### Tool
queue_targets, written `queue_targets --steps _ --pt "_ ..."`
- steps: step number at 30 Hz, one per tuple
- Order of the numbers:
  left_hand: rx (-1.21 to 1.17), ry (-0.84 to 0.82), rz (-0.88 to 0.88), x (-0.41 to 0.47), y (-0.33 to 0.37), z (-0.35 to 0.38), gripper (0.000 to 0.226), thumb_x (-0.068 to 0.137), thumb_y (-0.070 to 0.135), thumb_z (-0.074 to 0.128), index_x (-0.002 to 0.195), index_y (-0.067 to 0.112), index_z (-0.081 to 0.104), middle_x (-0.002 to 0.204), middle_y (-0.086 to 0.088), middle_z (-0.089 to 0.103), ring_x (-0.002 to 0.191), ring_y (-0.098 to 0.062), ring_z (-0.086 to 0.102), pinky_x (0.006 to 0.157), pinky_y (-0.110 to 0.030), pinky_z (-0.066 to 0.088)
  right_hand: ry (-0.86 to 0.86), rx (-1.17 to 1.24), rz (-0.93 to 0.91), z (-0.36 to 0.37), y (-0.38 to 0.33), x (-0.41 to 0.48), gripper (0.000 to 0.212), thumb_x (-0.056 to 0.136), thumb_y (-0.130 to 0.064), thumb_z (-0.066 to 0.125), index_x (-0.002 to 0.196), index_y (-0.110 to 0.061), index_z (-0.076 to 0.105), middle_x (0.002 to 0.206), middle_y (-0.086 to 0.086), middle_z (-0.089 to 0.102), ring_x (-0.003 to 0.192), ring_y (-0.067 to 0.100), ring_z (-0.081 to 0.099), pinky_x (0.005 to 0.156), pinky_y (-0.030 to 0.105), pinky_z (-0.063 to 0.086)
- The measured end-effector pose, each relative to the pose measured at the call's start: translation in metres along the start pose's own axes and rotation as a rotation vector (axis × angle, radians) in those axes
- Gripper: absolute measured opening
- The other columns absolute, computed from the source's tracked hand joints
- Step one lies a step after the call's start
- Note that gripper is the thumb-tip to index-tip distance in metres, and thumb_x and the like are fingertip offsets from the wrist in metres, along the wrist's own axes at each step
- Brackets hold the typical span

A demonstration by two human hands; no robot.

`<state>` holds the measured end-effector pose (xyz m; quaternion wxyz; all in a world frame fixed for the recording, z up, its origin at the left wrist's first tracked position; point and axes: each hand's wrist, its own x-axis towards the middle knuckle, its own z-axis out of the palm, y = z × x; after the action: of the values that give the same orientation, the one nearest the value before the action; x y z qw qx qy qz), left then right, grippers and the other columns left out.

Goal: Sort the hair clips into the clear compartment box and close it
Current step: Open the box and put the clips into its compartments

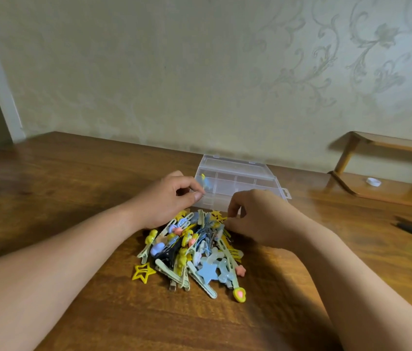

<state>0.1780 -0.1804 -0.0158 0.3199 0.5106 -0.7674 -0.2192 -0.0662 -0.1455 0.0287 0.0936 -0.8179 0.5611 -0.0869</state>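
On the brown wooden desk (73, 198): a heap of yellow, blue and cream plastic hair clips (189, 252). Just beyond its far edge, the clear plastic compartment box (240, 181), apparently open, long axis running left to right. In its far-left compartment, one yellow-and-blue clip (203, 179); nothing else visible inside.

At the box's near-left corner, the left hand (172, 196), fingers curled, thumb against forefinger, perhaps on something thin; cannot tell whether holding a clip. At the heap's far-right edge, the right hand (258, 216), fingertips curled down among yellow clips; grip likewise impossible to tell.

Probably early in the sorting. From either hand, only a short way forward over the near wall to the compartments: left nearer the left column, right nearer the middle and right ones.
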Motion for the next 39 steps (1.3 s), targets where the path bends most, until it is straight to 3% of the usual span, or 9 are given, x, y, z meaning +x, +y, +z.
queue_targets --steps 6,11,13,18,21,24,27,31,39 --pt "-0.016 -0.003 0.0 -0.002 0.001 0.0 0.016 0.105 0.041 0.062 0.113 0.039 0.076 0.107 0.012 0.057 0.102 -0.005 0.059 0.091 -0.03 0.048 -0.014 0.011 -0.024 -0.006 -0.001 -0.005 0.01 0.098 -0.039 0.071 0.097 -0.035 0.062 0.093 -0.011 0.066 0.083 0.009 0.063 0.068 0.026 0.053" --pt "-0.038 0.002 0.007 -0.001 0.003 0.0 0.022 0.108 0.04 0.058 0.125 0.038 0.072 0.108 0.007 0.058 0.101 -0.012 0.061 0.089 -0.037 0.052 0.188 0.227 0.004 -0.01 0.004 -0.004 0.008 0.103 -0.034 0.066 0.095 -0.033 0.062 0.079 -0.007 0.075 0.064 0.005 0.069 0.06 0.025 0.053" --pt "-0.067 0.009 0.008 -0.001 0.004 -0.001 0.028 0.109 0.04 0.055 0.134 0.036 0.066 0.11 0.001 0.06 0.103 -0.018 0.063 0.091 -0.041 0.054 0.262 0.364 0.016 -0.013 0.007 0.001 0.006 0.103 -0.031 0.065 0.098 -0.033 0.065 0.08 -0.009 0.078 0.066 0.004 0.071 0.062 0.027 0.055" --pt "-0.134 0.033 -0.015 0.001 0.0 -0.002 0.031 0.111 0.04 0.051 0.138 0.034 0.063 0.131 0.009 0.062 0.12 -0.008 0.059 0.103 -0.033 0.052 0.367 0.428 0.062 -0.028 0.005 0.048 0.005 0.102 -0.029 0.067 0.101 -0.034 0.07 0.085 -0.006 0.078 0.078 0.014 0.075 0.069 0.038 0.061" --pt "-0.159 0.042 -0.031 0.003 -0.003 -0.001 0.029 0.11 0.041 0.051 0.136 0.035 0.063 0.133 0.012 0.062 0.121 -0.005 0.059 0.102 -0.031 0.051 0.289 0.307 0.091 -0.03 -0.002 0.091 0.011 0.1 -0.029 0.071 0.109 -0.024 0.069 0.092 -0.001 0.077 0.082 0.021 0.076 0.073 0.042 0.065" --pt "-0.163 0.067 -0.045 0.005 -0.005 -0.002 0.027 0.11 0.041 0.051 0.134 0.035 0.063 0.129 0.012 0.063 0.116 -0.005 0.061 0.1 -0.035 0.054 0.186 0.187 0.145 -0.023 -0.008 0.125 0.012 0.094 -0.023 0.076 0.101 -0.013 0.075 0.09 0.006 0.079 0.086 0.026 0.077 0.077 0.042 0.065" --pt "-0.179 0.077 -0.056 0.006 -0.004 -0.002 0.026 0.11 0.042 0.051 0.131 0.034 0.063 0.125 0.011 0.065 0.112 -0.008 0.063 0.098 -0.042 0.057 0.076 0.144 0.194 -0.016 -0.012 0.142 0.011 0.091 -0.016 0.077 0.099 -0.008 0.079 0.088 0.012 0.079 0.075 0.025 0.075 0.058 0.028 0.054" --pt "-0.169 0.078 -0.065 0.005 -0.002 -0.003 0.026 0.11 0.042 0.051 0.131 0.033 0.063 0.122 0.01 0.066 0.108 -0.009 0.064 0.096 -0.043 0.057 0.043 0.065 0.235 -0.013 -0.014 0.147 0.016 0.092 -0.021 0.078 0.097 -0.007 0.079 0.089 0.015 0.079 0.054 0.016 0.056 0.046 0.022 0.04" --pt "-0.139 0.074 -0.066 0.004 -0.001 -0.003 0.028 0.11 0.04 0.05 0.134 0.034 0.061 0.124 0.01 0.066 0.11 -0.008 0.064 0.097 -0.042 0.057 0.075 0.113 0.241 -0.004 -0.013 0.15 0.019 0.093 -0.028 0.078 0.09 -0.01 0.082 0.084 0.013 0.08 0.079 0.029 0.078 0.072 0.037 0.063"
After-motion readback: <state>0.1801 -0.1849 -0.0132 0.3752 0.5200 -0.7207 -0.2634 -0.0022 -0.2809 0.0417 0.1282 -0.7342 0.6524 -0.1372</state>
